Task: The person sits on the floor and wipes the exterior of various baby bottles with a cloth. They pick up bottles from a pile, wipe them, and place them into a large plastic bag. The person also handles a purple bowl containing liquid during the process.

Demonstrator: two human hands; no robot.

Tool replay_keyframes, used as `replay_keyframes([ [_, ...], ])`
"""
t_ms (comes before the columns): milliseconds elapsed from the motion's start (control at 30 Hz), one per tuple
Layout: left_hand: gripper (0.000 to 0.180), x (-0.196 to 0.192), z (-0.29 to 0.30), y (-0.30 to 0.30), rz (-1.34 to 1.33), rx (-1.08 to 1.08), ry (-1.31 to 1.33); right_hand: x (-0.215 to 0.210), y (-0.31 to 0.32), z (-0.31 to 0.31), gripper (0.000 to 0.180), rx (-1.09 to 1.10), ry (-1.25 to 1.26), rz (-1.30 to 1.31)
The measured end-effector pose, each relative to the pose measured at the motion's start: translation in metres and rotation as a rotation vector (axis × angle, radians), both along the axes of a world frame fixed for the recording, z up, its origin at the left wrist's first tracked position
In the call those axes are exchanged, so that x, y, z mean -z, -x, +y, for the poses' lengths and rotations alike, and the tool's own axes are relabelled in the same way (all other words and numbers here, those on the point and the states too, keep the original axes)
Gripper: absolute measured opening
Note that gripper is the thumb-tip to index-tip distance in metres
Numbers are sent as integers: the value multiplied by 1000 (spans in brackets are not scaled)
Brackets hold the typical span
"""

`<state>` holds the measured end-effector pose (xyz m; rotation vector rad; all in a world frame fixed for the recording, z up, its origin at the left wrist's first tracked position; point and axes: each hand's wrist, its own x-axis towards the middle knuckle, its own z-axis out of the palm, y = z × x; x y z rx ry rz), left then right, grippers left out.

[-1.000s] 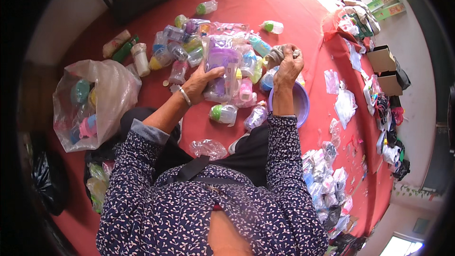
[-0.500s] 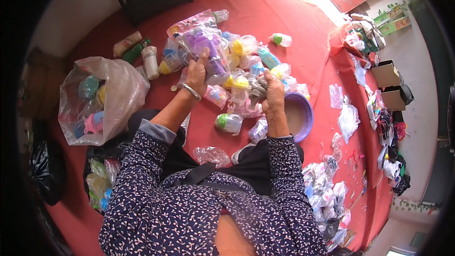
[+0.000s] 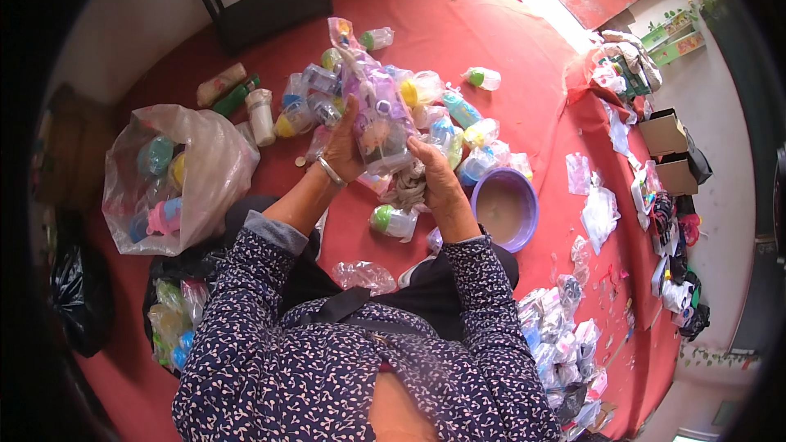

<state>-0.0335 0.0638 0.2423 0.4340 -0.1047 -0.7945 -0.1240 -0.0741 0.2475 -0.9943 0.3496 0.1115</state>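
A clear plastic packet with purple and pink contents [image 3: 381, 106] is held up before me, over the heap of bottles; what is inside cannot be made out exactly. Along its left edge my left hand [image 3: 344, 151] is closed, thumb up. My right hand [image 3: 435, 173] pinches its lower right corner and also keeps a crumpled grey rag [image 3: 406, 188] bunched below the packet. Under and around the hands lie several bagged baby bottles, among them a yellow-capped one [image 3: 420, 88]. A green-capped bottle [image 3: 393, 223] lies just below the rag.
A purple basin [image 3: 533, 211] of murky water stands right of my right hand. To the left is a large clear plastic bag [image 3: 219, 172] with bottles inside. Crumpled plastic wrappers [image 3: 565, 336] pile up at the lower right. A black rack [image 3: 266, 8] stands at the back.
The packet has turned to show another face and stands more upright. My right hand has moved left with the rag, from near the basin to the packet's lower corner.
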Motion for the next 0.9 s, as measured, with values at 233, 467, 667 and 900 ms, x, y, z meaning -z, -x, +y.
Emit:
replay_keyframes([
  [233,49,28,-7,-3,71,116,-166,-10,-16,-52,28,575,73,-186],
  [467,62,6,-20,-2,143,212,131,-28,-4,3,17,170,913,-531],
  [667,50,34,-12,-17,60,-217,-328,-4,-3,-68,18,425,-77,-135],
  [900,48,35,-25,10,-175,-155,-720,-38,-13,-26,17,559,642,-526],
])
